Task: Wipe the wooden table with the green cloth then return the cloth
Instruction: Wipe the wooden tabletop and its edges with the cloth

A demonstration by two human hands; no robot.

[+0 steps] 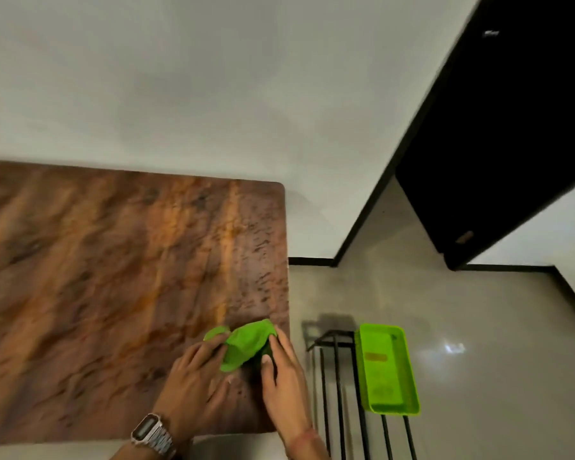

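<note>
The green cloth (246, 343) lies bunched on the wooden table (113, 277), close to its right edge and near the front. My left hand (196, 383), with a metal watch on the wrist, presses on the cloth's left side. My right hand (284, 376) grips the cloth's right side with thumb and fingers. Both hands hold the cloth against the tabletop. Part of the cloth is hidden under my fingers.
A green plastic tray (387, 370) sits on a black metal rack (339, 376) just right of the table. Pale tiled floor (478, 327) spreads to the right. A white wall stands behind the table, and a dark door (512, 144) is at the upper right.
</note>
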